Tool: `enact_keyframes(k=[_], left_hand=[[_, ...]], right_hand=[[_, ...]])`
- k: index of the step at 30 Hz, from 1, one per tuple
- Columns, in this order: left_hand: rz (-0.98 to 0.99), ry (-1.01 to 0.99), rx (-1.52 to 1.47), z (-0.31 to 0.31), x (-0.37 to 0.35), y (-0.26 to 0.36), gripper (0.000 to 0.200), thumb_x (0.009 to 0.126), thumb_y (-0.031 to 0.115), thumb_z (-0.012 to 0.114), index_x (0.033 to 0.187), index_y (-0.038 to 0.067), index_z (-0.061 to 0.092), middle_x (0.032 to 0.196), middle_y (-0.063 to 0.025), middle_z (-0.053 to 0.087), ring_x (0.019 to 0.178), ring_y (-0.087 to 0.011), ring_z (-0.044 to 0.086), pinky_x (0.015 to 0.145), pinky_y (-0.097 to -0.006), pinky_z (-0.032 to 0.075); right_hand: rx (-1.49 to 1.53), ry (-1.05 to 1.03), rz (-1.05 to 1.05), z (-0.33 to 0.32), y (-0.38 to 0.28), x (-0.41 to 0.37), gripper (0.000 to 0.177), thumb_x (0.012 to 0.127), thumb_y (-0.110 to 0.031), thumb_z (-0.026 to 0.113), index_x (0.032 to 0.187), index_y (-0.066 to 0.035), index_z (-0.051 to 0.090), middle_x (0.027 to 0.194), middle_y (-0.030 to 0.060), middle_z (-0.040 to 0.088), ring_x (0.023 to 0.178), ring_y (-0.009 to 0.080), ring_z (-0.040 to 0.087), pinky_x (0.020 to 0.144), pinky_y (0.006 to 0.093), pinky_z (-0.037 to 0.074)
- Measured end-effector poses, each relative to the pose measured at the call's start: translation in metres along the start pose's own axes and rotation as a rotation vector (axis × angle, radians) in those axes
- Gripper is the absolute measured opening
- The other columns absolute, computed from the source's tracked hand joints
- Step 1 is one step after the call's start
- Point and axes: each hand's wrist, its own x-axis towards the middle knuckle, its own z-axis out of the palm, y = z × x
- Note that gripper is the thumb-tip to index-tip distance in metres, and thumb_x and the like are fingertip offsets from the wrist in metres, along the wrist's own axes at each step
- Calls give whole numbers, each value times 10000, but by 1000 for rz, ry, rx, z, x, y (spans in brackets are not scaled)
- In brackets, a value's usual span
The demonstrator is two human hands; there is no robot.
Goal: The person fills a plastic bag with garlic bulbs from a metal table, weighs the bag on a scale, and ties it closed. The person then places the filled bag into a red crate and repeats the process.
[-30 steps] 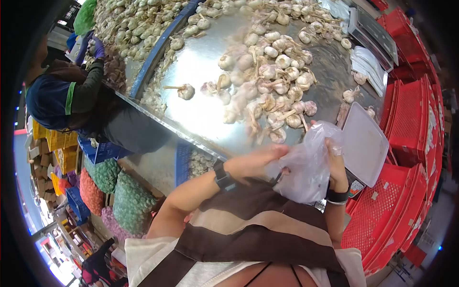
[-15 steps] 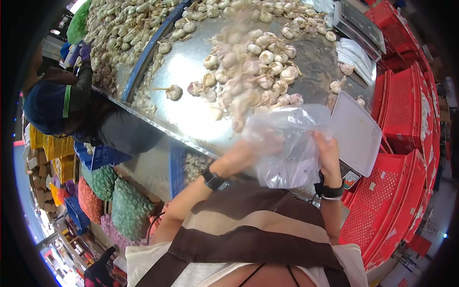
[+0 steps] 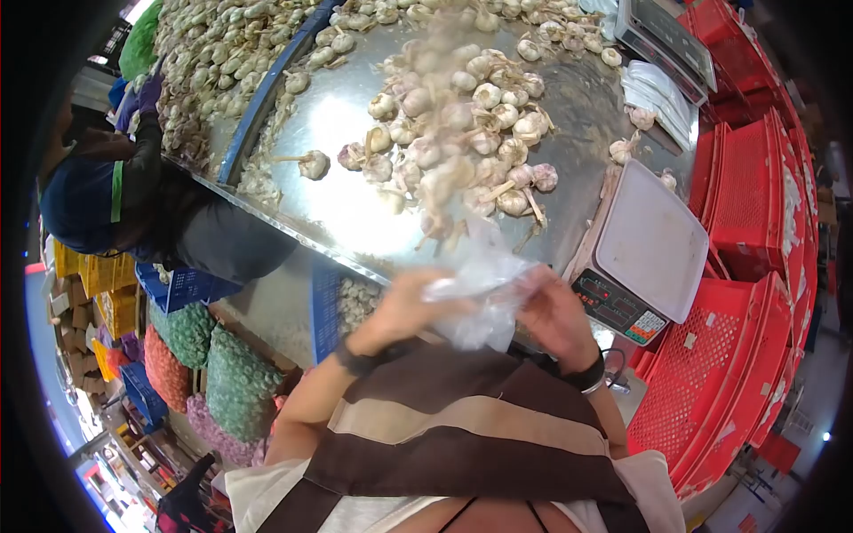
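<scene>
Clear, thin, crumpled plastic bag [image 3: 480,302] is bunched up between your two hands, right at the near edge of the shiny steel desk [image 3: 346,204] and just above your brown-striped apron [image 3: 462,426]; your left hand [image 3: 404,302] has its grip pressed together on the bag's left side, fingers curled over the film; your right hand [image 3: 551,311] closes on the bag's right side, its grip pinching the plastic too, though the motion blurs the fingertips; the two hands sit close, with only the wad of bag between them. A dark band [image 3: 360,362] shows on your left wrist, another [image 3: 586,377] on your right. Beyond the bag, a loose heap of white garlic bulbs [image 3: 462,124] with dry stalks spreads over the desk; the nearest bulbs lie just past the bag's top. To your right stands a white-topped electronic scale [image 3: 644,235], its tray bare, keypad facing you; red plastic crates [image 3: 746,195] stack up beside it. On the far left a co-worker [image 3: 133,213] in dark sleeves leans at the desk's edge; coloured mesh sacks [image 3: 231,382] lie on the floor below.
</scene>
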Motion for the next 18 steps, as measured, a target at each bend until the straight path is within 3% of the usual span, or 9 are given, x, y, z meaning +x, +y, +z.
enact_keyframes(k=[3, 5, 7, 10, 11, 13, 15, 17, 18], left_hand=[[-203, 427, -91, -81, -7, -48, 267, 639, 40, 692, 878, -3, 583, 744, -24, 578, 687, -95, 525, 610, -220, 426], [30, 446, 439, -114, -4, -58, 486, 651, 90, 700, 1083, -10, 501, 877, -68, 589, 710, -112, 531, 607, -222, 419], [506, 414, 886, -64, 4, 8, 534, 681, 106, 683, 1131, -20, 424, 915, -97, 574, 702, -137, 530, 600, -257, 427], [721, 46, 722, -24, 17, 35, 445, 735, 141, 654, 1095, -28, 454, 922, -100, 579, 681, -171, 555, 652, -295, 460], [501, -219, 360, -22, 25, 19, 405, 769, 179, 625, 1095, -4, 468, 931, -77, 576, 664, -174, 560, 664, -296, 471], [272, -461, -1, -22, 28, 9, 369, 804, 217, 595, 1096, 21, 482, 940, -55, 573, 647, -177, 564, 675, -297, 481], [-478, -39, -1086, -22, 18, 6, 301, 874, 271, 495, 1111, 85, 502, 942, -12, 565, 609, -147, 562, 654, -281, 492], [-432, -65, -1341, -21, 15, 7, 297, 899, 277, 441, 1130, 101, 498, 929, -9, 564, 644, -106, 556, 637, -271, 499], [-438, 115, -1327, -12, 14, -4, 300, 901, 267, 436, 1136, 89, 494, 938, -19, 566, 684, -109, 561, 655, -276, 503]], right_hand=[[353, -51, 114, -24, -30, -11, 152, 875, -141, 458, 737, -77, 458, 546, -47, 368, 429, 38, 381, 384, 174, 357], [238, -102, 212, -26, -42, -5, 151, 880, -146, 451, 744, -82, 461, 545, -56, 366, 395, 20, 328, 327, 157, 285], [-14, 100, 189, 1, -34, 1, 155, 890, -153, 440, 752, -88, 468, 544, -57, 350, 377, 26, 301, 324, 179, 286], [-316, -344, 304, 14, -28, 12, 145, 853, -181, 528, 799, -49, 502, 578, -50, 402, 431, 32, 356, 368, 193, 315], [-321, -348, 307, 13, -32, 15, 145, 853, -181, 528, 799, -49, 502, 578, -50, 402, 431, 32, 356, 368, 193, 315], [-1131, -556, -275, 5, -42, 22, 159, 830, -187, 569, 842, -33, 537, 624, -33, 463, 494, 53, 427, 443, 198, 373], [-1032, -390, -174, -11, -52, 28, 187, 829, -197, 569, 878, -18, 547, 687, -10, 506, 588, 70, 472, 521, 213, 403], [-824, -50, 32, -24, -57, 34, 259, 826, -216, 570, 951, 11, 568, 815, 36, 590, 777, 104, 561, 676, 244, 463], [-323, -44, 94, -25, -55, 34, 228, 849, -172, 522, 982, 10, 553, 834, 58, 605, 763, 137, 586, 670, 268, 487]])
